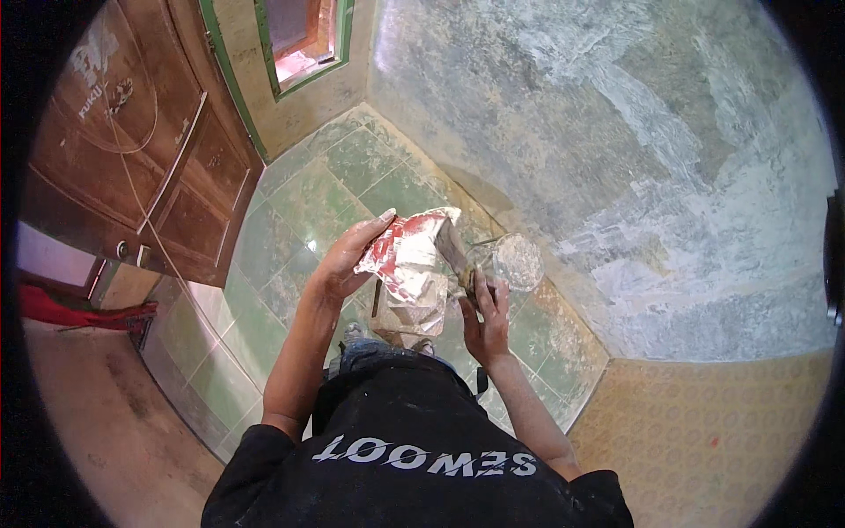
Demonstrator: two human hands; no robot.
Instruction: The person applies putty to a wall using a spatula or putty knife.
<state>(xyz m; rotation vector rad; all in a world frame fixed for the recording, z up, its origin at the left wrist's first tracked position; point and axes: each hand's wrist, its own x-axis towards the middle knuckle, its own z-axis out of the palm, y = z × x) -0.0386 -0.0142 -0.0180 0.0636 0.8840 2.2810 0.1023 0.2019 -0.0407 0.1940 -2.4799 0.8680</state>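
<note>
My left hand [345,257] grips the edge of a red sheet [385,250] smeared with white paste, its thumb on top. A thick white lump of paste [417,248] lies on the sheet. In my right hand [487,319] is the handle of a scraper. The flat, paste-stained scraper blade [452,250] stands at the sheet's right edge, apparently touching the paste. White smears mark the fingers of both hands. The far side of the scraper's handle is hidden in my fingers.
A round, white-crusted container [518,262] stands by the wall. Below my hands is a pale, dirty stool or box [407,324]. Green floor tiles [365,167] carry white spatter. The grey wall [563,150] has patchy white coating. A brown door [176,150] with a dangling cord stands left.
</note>
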